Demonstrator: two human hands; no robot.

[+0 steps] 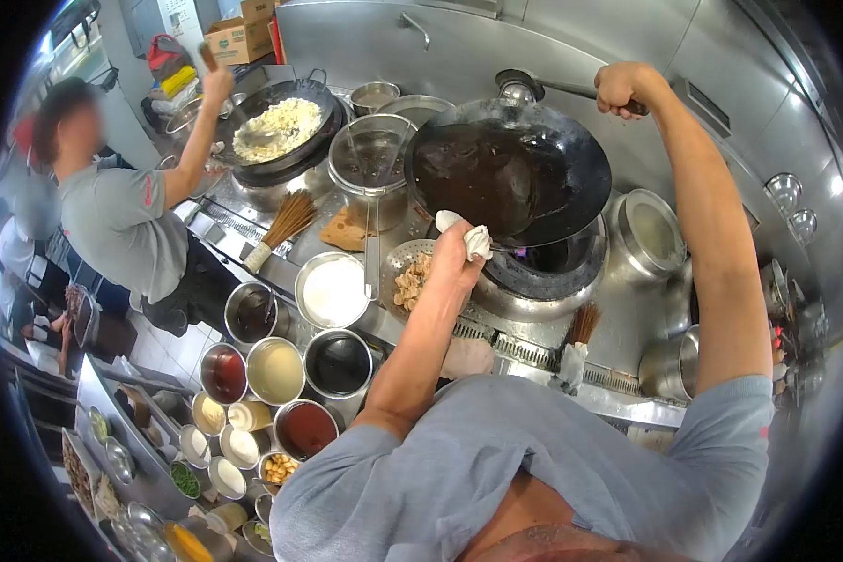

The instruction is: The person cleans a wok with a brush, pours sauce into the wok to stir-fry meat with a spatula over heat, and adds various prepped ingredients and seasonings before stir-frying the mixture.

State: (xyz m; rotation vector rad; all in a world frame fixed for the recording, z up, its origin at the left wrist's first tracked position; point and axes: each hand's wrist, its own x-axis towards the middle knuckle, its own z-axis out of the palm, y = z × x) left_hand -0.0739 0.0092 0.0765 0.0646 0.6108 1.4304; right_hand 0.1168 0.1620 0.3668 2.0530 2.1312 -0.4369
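My left hand (457,255) is closed on a folded white cloth (478,243) at the near rim of a large black wok (571,201). The wok is lifted and tilted above the burner (548,281), with dark, shiny liquid inside. Raised at the upper right, my right hand (626,86) is wrapped round the handle of a ladle (567,89). The ladle's bowl hangs over the far rim of the wok. Beside my left wrist, a perforated strainer (428,251) holds browned pieces of food. A long-handled mesh strainer (372,234) rests across a pot left of the wok.
At the left, a co-worker (122,225) works a second wok (323,98) holding pale yellow food. Sauce containers (276,370) crowd the lower left. Bamboo brushes lie left (290,220) and right (581,328). A lidded pot (651,234) stands right of the burner.
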